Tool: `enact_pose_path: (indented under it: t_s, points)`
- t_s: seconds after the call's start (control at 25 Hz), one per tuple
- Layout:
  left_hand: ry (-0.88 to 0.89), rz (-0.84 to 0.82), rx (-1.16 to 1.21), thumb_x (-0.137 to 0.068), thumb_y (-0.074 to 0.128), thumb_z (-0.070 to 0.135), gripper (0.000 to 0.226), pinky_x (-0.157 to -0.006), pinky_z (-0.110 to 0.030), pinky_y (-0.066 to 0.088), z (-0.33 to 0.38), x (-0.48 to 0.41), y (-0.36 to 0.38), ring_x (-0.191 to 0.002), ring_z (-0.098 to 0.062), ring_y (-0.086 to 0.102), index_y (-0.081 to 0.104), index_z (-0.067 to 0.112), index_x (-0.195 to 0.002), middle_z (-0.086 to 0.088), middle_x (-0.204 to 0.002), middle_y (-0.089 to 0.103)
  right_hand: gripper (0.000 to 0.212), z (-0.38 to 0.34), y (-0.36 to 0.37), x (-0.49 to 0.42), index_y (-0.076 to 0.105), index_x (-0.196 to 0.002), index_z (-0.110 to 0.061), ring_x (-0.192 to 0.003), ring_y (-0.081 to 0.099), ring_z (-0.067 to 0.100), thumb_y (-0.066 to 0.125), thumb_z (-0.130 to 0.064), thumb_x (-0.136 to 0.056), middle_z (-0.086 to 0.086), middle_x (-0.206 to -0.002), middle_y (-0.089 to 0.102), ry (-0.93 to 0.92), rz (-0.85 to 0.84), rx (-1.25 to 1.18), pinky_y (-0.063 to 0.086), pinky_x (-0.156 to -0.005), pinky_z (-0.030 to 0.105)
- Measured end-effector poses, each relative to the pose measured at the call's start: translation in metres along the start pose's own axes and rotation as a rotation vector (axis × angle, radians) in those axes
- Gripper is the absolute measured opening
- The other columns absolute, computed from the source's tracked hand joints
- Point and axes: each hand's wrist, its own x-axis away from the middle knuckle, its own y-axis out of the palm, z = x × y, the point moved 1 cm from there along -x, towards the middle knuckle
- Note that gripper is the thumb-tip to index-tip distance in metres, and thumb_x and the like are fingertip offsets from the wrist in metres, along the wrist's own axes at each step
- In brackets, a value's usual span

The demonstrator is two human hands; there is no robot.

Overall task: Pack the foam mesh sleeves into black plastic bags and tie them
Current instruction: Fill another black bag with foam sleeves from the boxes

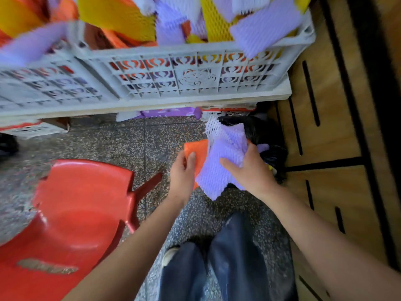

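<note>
Two grips meet at centre frame, and both are closed on foam. The left grip (pixel 183 170) pinches the near edge of an orange foam sleeve (pixel 196 149), with the thumb pressed on top and the fingers hidden beneath it. The right grip (pixel 249 170) has thumb and fingers curled round a bunch of purple foam sleeves (pixel 225 153). The bunch is crumpled in the hold and hangs down past the hand toward lower centre. A white mesh sleeve (pixel 213 127) stands out at the top of this bunch.

The orange foam sleeve lies partly behind the purple bunch and touches it, between the two grips. The black plastic bag (pixel 269 135) sits on the floor (pixel 121 144) just beyond the right grip, against the wooden panel (pixel 325 127) at the right of the frame. The bunch is above the bag's left side. Whether the bag's mouth is open cannot be told.

Across the upper frame a pale crate (pixel 195 83) stands on the desk (pixel 152 103), piled with loose sleeves (pixel 267 25) in purple, yellow and orange. A red plastic chair (pixel 76 213) fills the lower left.
</note>
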Motion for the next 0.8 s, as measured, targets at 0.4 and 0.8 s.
enact_pose_path:
  t_s: [0.4,0.8]
  points:
    - [0.198,-0.186,-0.092,-0.094,0.053,0.021,0.030,-0.083,-0.010,0.043,0.142,0.105,-0.105,-0.095,0.002,0.056,0.056,0.018,-0.124,0.010,-0.110,0.064,0.103,-0.133,-0.105,0.105,0.048,-0.118,-0.015,-0.105,0.058,0.024,0.054,-0.089,-0.047,0.004,-0.115,0.058,-0.144,-0.084,-0.054,0.048,-0.090,0.044]
    - [0.171,0.364,-0.146,-0.097,0.050,0.018,0.006,-0.060,-0.030,0.033,0.192,0.220,-0.125,-0.069,-0.016,0.047,0.050,0.013,-0.100,0.011,-0.071,0.051,0.067,-0.147,-0.166,0.204,0.035,-0.124,-0.002,-0.112,0.048,0.033,0.069,-0.040,-0.080,0.014,-0.123,0.042,-0.443,0.024,0.172,0.039,-0.085,0.036]
